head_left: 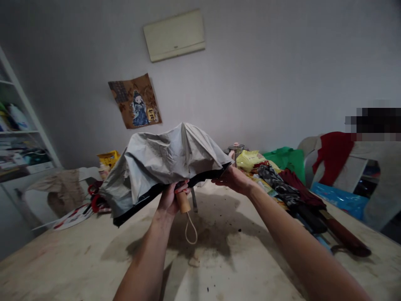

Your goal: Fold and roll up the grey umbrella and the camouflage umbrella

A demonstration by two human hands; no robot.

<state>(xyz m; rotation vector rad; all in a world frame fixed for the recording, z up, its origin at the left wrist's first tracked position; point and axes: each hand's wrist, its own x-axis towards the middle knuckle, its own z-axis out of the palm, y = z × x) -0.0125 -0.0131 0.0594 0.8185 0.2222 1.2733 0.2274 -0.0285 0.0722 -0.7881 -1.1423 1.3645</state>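
A light grey umbrella (166, 154) with a dark inner side is held up over the table, its canopy loose, creased and only partly spread. My left hand (171, 198) is closed around its shaft just above the short wooden handle (182, 202). From the handle's end hangs a pale cord loop (191, 229). My right hand (233, 179) grips the canopy's right edge, with its fingers partly hidden under the fabric. A dark grey strap (194, 200) dangles beside the handle.
Folded umbrellas (300, 196), a yellow bag (249, 159), a green bag (288, 162) and a blue packet (340, 198) lie along the right. Left of the canopy are red-handled scissors (94, 190) and a white fan-like sheet (72, 217). A person (388, 175) is at the far right.
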